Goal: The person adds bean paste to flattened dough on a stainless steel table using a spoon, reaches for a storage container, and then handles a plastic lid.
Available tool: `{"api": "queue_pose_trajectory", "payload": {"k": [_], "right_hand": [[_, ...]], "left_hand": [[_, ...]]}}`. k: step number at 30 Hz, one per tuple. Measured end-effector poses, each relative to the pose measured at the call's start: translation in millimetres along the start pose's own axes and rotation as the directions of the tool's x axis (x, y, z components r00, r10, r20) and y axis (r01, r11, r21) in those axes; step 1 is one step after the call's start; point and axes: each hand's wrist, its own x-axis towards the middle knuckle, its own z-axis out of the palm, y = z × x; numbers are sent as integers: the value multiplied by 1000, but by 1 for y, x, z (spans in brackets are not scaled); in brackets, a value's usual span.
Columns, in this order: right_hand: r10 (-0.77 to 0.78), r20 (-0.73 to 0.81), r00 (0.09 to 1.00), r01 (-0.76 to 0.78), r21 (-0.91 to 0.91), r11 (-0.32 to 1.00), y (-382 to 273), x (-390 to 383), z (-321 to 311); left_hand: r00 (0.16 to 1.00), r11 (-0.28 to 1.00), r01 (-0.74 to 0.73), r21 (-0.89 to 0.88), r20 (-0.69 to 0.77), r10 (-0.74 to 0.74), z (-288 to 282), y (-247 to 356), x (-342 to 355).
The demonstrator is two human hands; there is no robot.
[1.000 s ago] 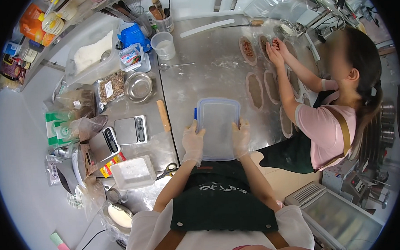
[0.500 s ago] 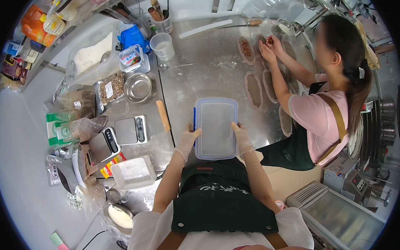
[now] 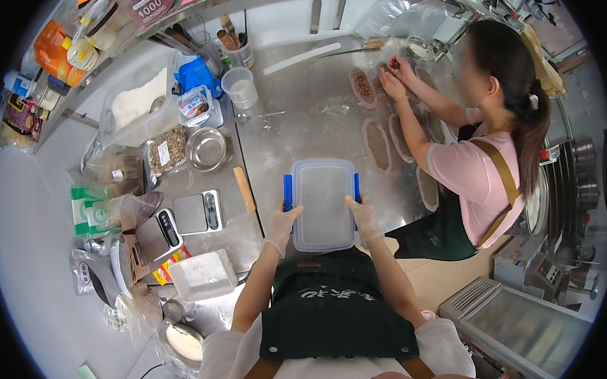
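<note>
A clear rectangular food container (image 3: 324,203) with a translucent lid and blue side clips is held level in front of my apron, at the table's near edge. Around its left side my left hand (image 3: 282,227), in a thin clear glove, is closed with the thumb on the lid's rim. My right hand (image 3: 365,220), gloved alike, grips the opposite side the same way. Both sets of fingers are partly hidden under the container's sides. The blue clips stick out beside the lid, just above my thumbs. What the container holds cannot be made out through the cloudy lid.
At right, a co-worker (image 3: 486,161) holds brown bits over oval dough pieces (image 3: 377,145) on the steel table (image 3: 301,132). To my left are a wooden rolling pin (image 3: 244,189), two scales (image 3: 197,213), a steel bowl (image 3: 207,150), a flour bin (image 3: 134,105) and a white tub (image 3: 203,276).
The container has come slightly nearer to me and tilted, so blue clips now show on both its sides. Both hands still grip it. My view has shifted slightly.
</note>
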Motion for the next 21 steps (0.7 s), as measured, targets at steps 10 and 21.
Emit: {"api": "queue_pose_trajectory", "payload": {"k": [10,21], "right_hand": [[-208,-97,973,167,-320,933,4,-33,2],[-113,84,990,69,407,911,-40,-137,-123]], "left_hand": [[953,817,-153,556,-135,271,12,5,-23],[912,853,-408,324,102,398,35,11,-70]]}}
